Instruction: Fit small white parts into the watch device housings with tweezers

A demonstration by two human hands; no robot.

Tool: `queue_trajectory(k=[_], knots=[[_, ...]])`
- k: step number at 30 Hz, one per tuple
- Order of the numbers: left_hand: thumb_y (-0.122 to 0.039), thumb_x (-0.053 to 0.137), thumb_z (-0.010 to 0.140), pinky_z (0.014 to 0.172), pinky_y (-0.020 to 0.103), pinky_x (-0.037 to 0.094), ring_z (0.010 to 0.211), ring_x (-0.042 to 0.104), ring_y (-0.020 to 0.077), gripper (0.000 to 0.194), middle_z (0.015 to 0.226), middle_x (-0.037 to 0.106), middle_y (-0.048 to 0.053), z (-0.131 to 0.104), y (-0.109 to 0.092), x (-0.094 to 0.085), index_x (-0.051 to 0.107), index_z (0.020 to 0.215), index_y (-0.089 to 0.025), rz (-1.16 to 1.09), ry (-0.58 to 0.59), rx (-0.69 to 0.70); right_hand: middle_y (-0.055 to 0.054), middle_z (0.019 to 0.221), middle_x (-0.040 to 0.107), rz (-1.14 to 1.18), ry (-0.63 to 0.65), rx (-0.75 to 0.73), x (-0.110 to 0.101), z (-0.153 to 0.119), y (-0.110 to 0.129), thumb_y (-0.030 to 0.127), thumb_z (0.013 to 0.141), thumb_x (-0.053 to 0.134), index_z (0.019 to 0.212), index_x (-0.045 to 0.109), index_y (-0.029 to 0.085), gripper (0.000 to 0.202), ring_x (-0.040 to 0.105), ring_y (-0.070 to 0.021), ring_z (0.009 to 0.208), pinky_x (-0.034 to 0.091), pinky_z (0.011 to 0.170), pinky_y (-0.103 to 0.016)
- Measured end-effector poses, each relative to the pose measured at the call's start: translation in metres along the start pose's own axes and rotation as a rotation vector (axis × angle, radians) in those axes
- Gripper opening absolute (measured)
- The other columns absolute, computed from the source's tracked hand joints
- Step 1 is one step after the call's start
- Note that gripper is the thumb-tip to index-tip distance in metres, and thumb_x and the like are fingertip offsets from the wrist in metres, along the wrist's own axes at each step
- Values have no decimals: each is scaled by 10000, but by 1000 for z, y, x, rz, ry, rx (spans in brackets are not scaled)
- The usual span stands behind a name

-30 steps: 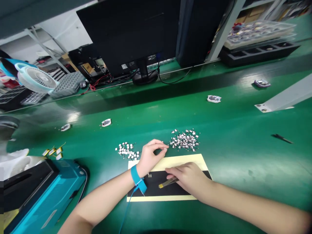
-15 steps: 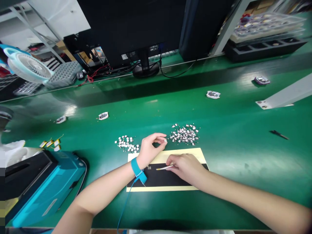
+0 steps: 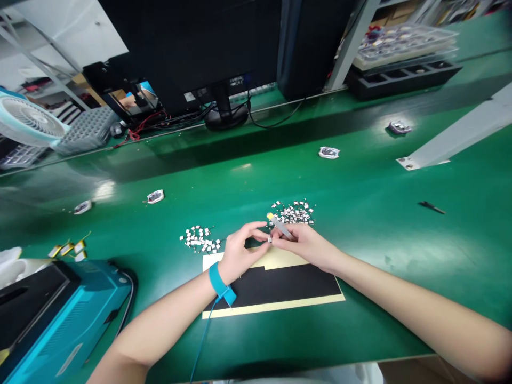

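A small white piece [image 3: 269,239] sits between the fingertips of my left hand [image 3: 242,246], which wears a blue wrist strap [image 3: 218,281]. My right hand [image 3: 306,242] touches the same piece with its fingertips and also holds tweezers [image 3: 281,226], whose yellowish end points up and left. Both hands are over the top edge of a yellow sheet with a black panel [image 3: 292,285]. One pile of small white pieces [image 3: 200,240] lies left of my left hand. Another pile [image 3: 296,212] lies just beyond my right hand.
A teal machine [image 3: 96,304] stands at the left, with small yellow-edged parts [image 3: 68,248] behind it. A monitor stand [image 3: 226,114] is at the back. A grey metal brace [image 3: 452,130] and a black pen-like tool [image 3: 432,207] are at the right.
My right hand has moved up from the black panel to meet my left fingertips. The tweezers now point up instead of left at the panel. The camera view has shifted to the right.
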State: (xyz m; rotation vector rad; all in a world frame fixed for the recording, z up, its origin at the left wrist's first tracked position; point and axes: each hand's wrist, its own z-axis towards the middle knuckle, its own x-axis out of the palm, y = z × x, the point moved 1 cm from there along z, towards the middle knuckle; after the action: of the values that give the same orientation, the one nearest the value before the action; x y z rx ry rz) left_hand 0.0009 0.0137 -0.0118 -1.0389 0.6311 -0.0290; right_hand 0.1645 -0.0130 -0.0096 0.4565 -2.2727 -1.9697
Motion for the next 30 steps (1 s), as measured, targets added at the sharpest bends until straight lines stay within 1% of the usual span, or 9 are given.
queue_trajectory(k=[6,13,20,22,25,30], knots=[[-167,613,713,689,223,508,685,642,111,288,738,675,3,0,-2,0,501,978,-178,119,-34,94,38,590,382,55,-14,12,4,-2,0,349,739,542,692,540,141,213,335,-95,533,259,521,-216],[-151,622,701,701,249,504,708,639,129,261,756,673,13,-1,-4,-1,511,935,-178,225,-63,126,41,587,370,86,-41,10,6,-1,-3,355,728,545,706,543,138,218,315,-90,518,251,509,-216],[-159,610,711,670,239,504,699,637,127,211,755,668,14,-1,-4,1,522,901,-175,274,-93,161,70,503,268,40,-111,26,9,0,1,320,693,545,670,552,130,192,240,-83,478,172,460,-215],[-161,614,708,658,227,504,692,634,121,186,753,663,14,-1,-4,1,529,873,-172,270,-94,172,70,494,286,29,-132,32,10,0,3,298,678,544,651,552,129,171,248,-84,479,176,461,-216],[-152,618,703,648,211,502,681,628,111,155,747,656,14,0,-5,1,533,831,-167,249,-79,167,57,511,360,42,-160,45,12,0,3,281,653,558,633,552,130,153,292,-90,493,208,475,-221],[-169,614,705,638,212,506,659,622,107,149,731,646,4,-1,-5,2,532,829,-171,175,-69,93,3,612,518,130,-174,75,9,1,1,324,626,614,582,522,137,213,465,-121,573,348,555,-247]])
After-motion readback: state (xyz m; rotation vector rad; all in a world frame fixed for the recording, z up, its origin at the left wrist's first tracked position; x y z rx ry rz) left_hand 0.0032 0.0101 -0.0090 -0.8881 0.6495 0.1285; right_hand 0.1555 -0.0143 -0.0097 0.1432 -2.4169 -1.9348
